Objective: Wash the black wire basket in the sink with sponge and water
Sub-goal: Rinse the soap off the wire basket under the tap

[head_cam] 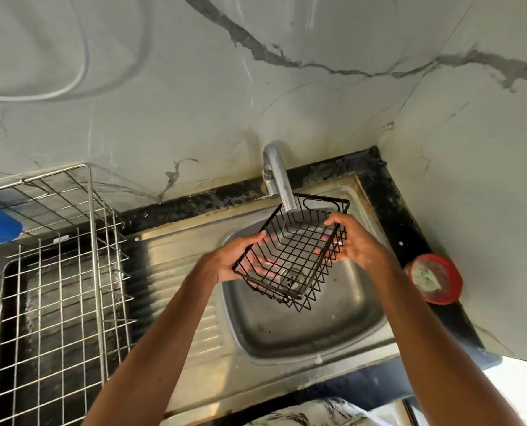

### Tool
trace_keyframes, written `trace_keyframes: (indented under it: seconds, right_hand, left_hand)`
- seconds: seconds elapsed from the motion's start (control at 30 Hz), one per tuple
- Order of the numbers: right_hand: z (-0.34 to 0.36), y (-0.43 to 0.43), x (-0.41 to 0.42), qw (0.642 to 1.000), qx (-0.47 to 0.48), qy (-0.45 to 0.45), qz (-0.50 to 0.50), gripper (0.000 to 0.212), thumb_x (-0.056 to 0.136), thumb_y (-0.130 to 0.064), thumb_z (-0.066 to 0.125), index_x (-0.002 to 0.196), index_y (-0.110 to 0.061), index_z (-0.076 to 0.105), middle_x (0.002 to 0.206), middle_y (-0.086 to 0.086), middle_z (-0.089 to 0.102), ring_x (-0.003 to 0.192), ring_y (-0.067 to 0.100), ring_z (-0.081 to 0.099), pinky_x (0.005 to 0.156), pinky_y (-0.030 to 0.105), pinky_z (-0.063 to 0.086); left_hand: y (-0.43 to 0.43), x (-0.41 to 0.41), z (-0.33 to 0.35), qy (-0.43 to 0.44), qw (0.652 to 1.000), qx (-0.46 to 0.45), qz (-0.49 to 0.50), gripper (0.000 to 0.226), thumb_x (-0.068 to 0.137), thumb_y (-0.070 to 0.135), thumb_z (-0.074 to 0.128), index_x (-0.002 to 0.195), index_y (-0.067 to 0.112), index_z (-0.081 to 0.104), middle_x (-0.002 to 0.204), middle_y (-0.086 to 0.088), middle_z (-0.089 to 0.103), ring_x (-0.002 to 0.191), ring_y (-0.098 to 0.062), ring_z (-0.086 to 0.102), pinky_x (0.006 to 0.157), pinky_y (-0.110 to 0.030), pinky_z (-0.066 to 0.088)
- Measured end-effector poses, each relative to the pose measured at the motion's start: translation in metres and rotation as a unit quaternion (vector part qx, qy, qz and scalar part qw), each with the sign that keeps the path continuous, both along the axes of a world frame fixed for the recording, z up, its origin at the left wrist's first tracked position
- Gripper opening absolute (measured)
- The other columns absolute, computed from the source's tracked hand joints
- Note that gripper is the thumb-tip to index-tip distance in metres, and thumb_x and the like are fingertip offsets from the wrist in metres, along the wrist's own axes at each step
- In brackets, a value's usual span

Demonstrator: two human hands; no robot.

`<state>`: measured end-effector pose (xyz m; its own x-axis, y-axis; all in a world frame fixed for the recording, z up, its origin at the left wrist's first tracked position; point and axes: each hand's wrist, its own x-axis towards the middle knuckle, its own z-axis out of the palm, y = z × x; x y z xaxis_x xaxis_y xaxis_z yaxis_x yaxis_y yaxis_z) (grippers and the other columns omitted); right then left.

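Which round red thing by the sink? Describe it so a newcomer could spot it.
Start at the steel sink under the tap. On the black counter to its right, against the wall, sits a red round tub. It is the only red item, open-topped, with pale residue inside.

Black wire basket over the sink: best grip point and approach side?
Take the black wire basket by its two long top rims, one from each side, as the left hand and right hand do now. It's open mesh, tilted under the faucet; fingers hook the rim wires.
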<state>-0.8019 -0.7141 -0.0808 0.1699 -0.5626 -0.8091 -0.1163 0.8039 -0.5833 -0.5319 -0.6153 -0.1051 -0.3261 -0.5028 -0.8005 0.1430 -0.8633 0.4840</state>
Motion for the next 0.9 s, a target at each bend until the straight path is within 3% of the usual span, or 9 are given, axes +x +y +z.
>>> trace_keyframes:
  seconds: [0.13,0.2,0.3,0.37,0.43,0.5,0.6,0.77,0.9]
  right_hand:
    - [-0.013,-0.007,0.008,0.999,-0.018,-0.031,-0.011,0.054,0.08,-0.022,0.069,0.132,-0.021,0.054,0.125,0.019,0.064,0.105,0.044,0.069,0.083,0.058,0.058]
    - [-0.025,-0.004,0.023,0.988,-0.107,0.109,0.025,0.057,0.077,-0.036,0.068,0.13,-0.021,0.055,0.126,0.016,0.063,0.115,0.037,0.064,0.081,0.041,0.056]
    - [-0.034,0.013,0.044,0.814,-0.432,0.385,0.06,0.047,0.087,-0.019,0.066,0.132,-0.01,0.055,0.129,0.011,0.056,0.119,0.022,0.054,0.092,0.027,0.046]
    - [-0.032,0.03,0.061,0.744,-0.559,0.345,0.126,0.038,0.088,0.002,0.06,0.125,-0.007,0.062,0.122,0.009,0.061,0.111,0.017,0.058,0.093,0.023,0.051]
    - [-0.038,0.042,0.078,0.794,-0.484,0.268,0.251,0.04,0.094,-0.005,0.06,0.134,-0.008,0.056,0.131,0.011,0.059,0.12,0.021,0.059,0.101,0.024,0.049]
    - [-0.057,0.048,0.092,0.836,-0.354,0.264,0.325,0.064,0.101,-0.025,0.054,0.155,-0.004,0.026,0.16,0.019,0.025,0.149,0.035,0.026,0.121,0.037,0.028]
    - [-0.073,0.057,0.109,0.771,-0.327,0.313,0.448,0.091,0.102,-0.037,0.05,0.157,-0.013,-0.018,0.162,0.012,-0.03,0.148,0.034,-0.027,0.124,0.052,-0.006]
    - [-0.084,0.069,0.089,0.752,-0.379,0.234,0.486,0.072,0.107,-0.038,0.033,0.16,-0.018,-0.012,0.166,0.003,-0.023,0.153,0.023,-0.019,0.126,0.052,0.003]
    - [-0.085,0.07,0.103,0.761,-0.332,0.32,0.455,0.084,0.104,-0.051,0.033,0.154,-0.015,-0.025,0.159,0.005,-0.037,0.147,0.028,-0.031,0.122,0.057,-0.009]
  left_hand:
    - [0.001,-0.01,0.0,-0.057,0.998,-0.024,0.0,0.055,0.101,0.053,0.056,0.146,0.023,0.051,0.125,-0.016,0.073,0.114,-0.044,0.07,0.107,-0.06,0.049]
    - [0.004,-0.014,-0.005,-0.101,0.994,-0.05,0.016,0.051,0.102,0.048,0.057,0.148,0.027,0.05,0.12,-0.013,0.075,0.104,-0.041,0.074,0.098,-0.058,0.056]
    - [0.008,-0.019,-0.015,-0.133,0.987,-0.073,0.05,0.045,0.105,0.049,0.052,0.147,0.035,0.05,0.122,-0.013,0.074,0.101,-0.042,0.075,0.087,-0.051,0.061]
    - [0.012,-0.024,-0.019,-0.15,0.982,-0.095,0.059,0.046,0.104,0.056,0.048,0.147,0.039,0.049,0.13,-0.012,0.068,0.107,-0.042,0.072,0.094,-0.057,0.058]
    - [0.015,-0.032,-0.013,-0.162,0.977,-0.124,0.058,0.049,0.107,0.054,0.042,0.153,0.036,0.042,0.141,-0.013,0.061,0.115,-0.041,0.069,0.096,-0.055,0.058]
    - [0.018,-0.047,-0.004,-0.16,0.972,-0.153,0.075,0.044,0.11,0.046,0.036,0.15,0.029,0.046,0.144,-0.009,0.059,0.127,-0.036,0.062,0.102,-0.051,0.054]
    - [0.028,-0.064,-0.002,-0.164,0.964,-0.182,0.102,0.031,0.112,0.034,0.034,0.134,0.025,0.054,0.121,0.01,0.063,0.112,-0.011,0.065,0.095,-0.026,0.056]
    - [0.048,-0.066,-0.016,-0.196,0.952,-0.173,0.162,0.023,0.11,0.042,0.037,0.129,0.032,0.045,0.107,0.017,0.056,0.082,0.015,0.065,0.059,-0.009,0.054]
    - [0.05,-0.074,-0.013,-0.22,0.947,-0.176,0.155,0.042,0.104,0.055,0.04,0.136,0.029,0.046,0.115,0.006,0.064,0.088,0.006,0.072,0.069,-0.026,0.063]
